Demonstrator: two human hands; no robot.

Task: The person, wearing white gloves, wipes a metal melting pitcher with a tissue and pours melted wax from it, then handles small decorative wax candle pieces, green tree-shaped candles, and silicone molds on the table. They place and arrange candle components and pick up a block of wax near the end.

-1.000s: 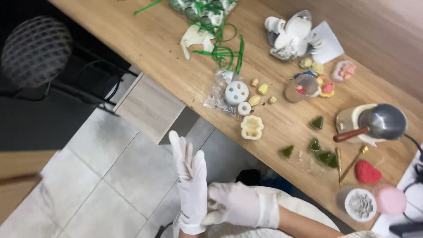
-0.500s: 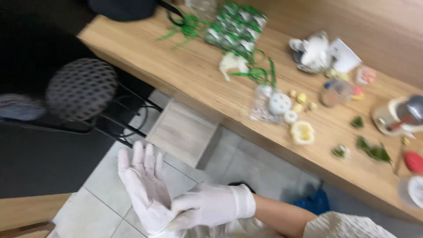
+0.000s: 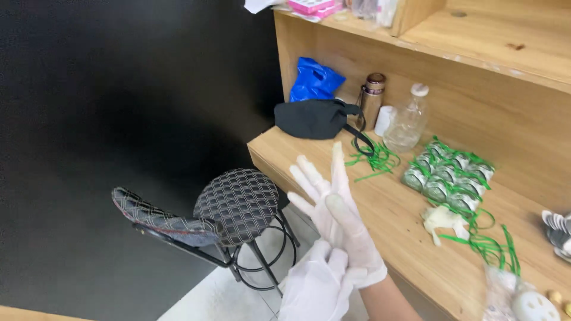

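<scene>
Both my hands wear white gloves. My left hand [image 3: 327,199] is held upright with its fingers spread, in front of the edge of the wooden counter [image 3: 380,208]. My right hand [image 3: 315,285] sits just below it, at the bottom of the view, with its fingers closed on the cuff of the left glove [image 3: 367,270] at the wrist. A bare forearm runs down to the lower right from that cuff. Neither hand touches anything on the counter.
A black quilted stool [image 3: 238,199] with a low backrest stands left of my hands. On the counter lie a black pouch [image 3: 315,119], a blue bag [image 3: 315,80], a brown flask [image 3: 372,98], a clear bottle [image 3: 407,125], green-ribboned packets [image 3: 446,172] and a crumpled white glove [image 3: 443,220]. A wooden shelf [image 3: 476,35] runs above.
The view has swung left, away from the moulds and small pieces to the stool and the counter's left end. My hands stay together, the right one still at the left glove's cuff.
</scene>
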